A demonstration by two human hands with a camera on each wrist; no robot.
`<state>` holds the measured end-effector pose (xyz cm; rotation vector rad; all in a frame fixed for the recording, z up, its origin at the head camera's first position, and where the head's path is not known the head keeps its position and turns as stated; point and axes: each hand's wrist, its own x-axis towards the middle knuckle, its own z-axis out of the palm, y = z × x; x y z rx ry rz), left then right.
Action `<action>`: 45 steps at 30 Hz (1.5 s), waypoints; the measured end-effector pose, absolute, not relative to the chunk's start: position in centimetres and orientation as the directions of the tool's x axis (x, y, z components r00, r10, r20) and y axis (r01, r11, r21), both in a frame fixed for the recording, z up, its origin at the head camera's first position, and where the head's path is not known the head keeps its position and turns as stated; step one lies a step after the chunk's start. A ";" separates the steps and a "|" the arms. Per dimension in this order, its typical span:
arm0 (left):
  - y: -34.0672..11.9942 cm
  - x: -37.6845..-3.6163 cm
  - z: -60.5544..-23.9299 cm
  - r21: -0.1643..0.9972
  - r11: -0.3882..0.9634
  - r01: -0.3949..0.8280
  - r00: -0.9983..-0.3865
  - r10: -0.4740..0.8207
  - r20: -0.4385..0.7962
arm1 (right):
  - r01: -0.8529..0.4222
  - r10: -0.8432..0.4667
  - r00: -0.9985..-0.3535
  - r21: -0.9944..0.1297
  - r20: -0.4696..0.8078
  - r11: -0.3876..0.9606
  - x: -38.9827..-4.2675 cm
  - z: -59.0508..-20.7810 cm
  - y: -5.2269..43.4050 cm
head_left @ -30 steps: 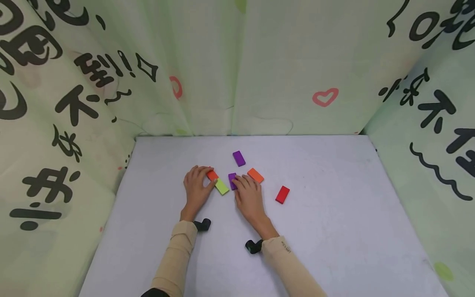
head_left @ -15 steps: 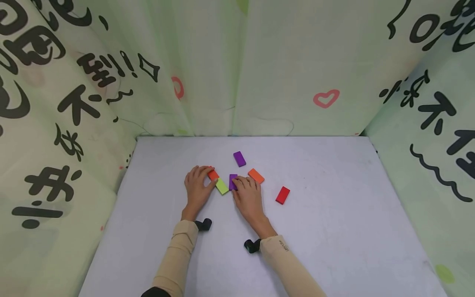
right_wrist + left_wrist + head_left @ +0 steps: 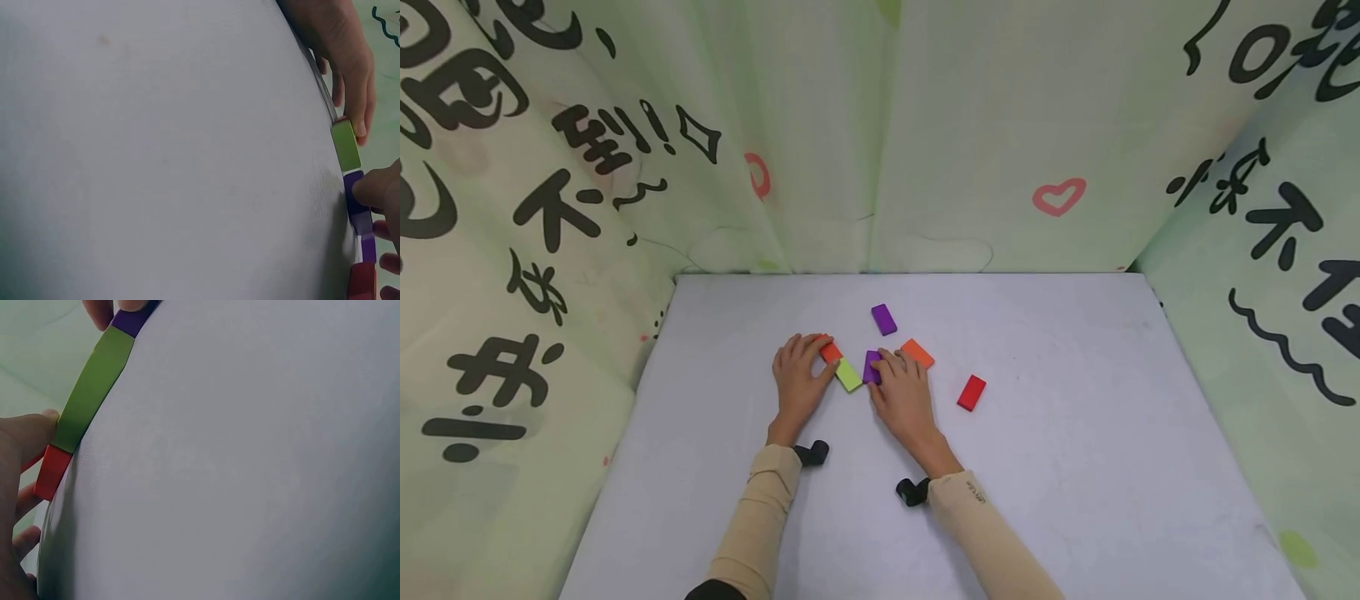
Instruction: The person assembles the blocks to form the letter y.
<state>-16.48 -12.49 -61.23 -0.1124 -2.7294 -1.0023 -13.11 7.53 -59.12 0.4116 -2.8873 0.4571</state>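
Pale grey tabletop, boxed in by green printed curtains, carries a small scatter of flat coloured domino-like blocks. Both hands lie low on it, close together near the middle. The left hand has its fingertips on an orange-red block, with the thumb against the near end of a lime-green block that lies touching it, end to end; the fingers look lightly bent over the blocks rather than clenched, pressing and not lifting. The right hand rests just to the right, its fingertips laid on a purple block, fingers nearly straight.

What matters is the line-up: the green block's long axis runs diagonally, from the orange-red one at its far left end toward the purple one at its near right end. The left wrist view shows the three as one chain, orange-red, green, purple. The green block sits between the two hands, with the left thumb on it.

Beside the right fingers lies an orange block; whether they touch it I cannot tell. A second purple block sits farther back, a red block apart to the right. Both wrist views graze the table, so the blocks show only edge-on, and the fingers are mostly cut off.
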 end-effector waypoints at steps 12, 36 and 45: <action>-12.4 -16.5 -61.2 0.623 0.769 0.142 -0.971 -0.015 0.240 | -0.285 -0.217 -0.948 -0.318 0.232 0.904 -12.8 -59.0 7.7; -12.2 -16.3 -60.9 0.597 0.783 0.171 -0.959 -0.005 0.282 | -0.301 -0.205 -0.936 -0.350 0.284 0.887 -12.5 -58.9 7.8; -12.3 -16.4 -61.2 0.587 0.791 0.173 -0.961 0.005 0.278 | -0.307 -0.212 -0.938 -0.375 0.275 0.874 -12.8 -58.8 8.0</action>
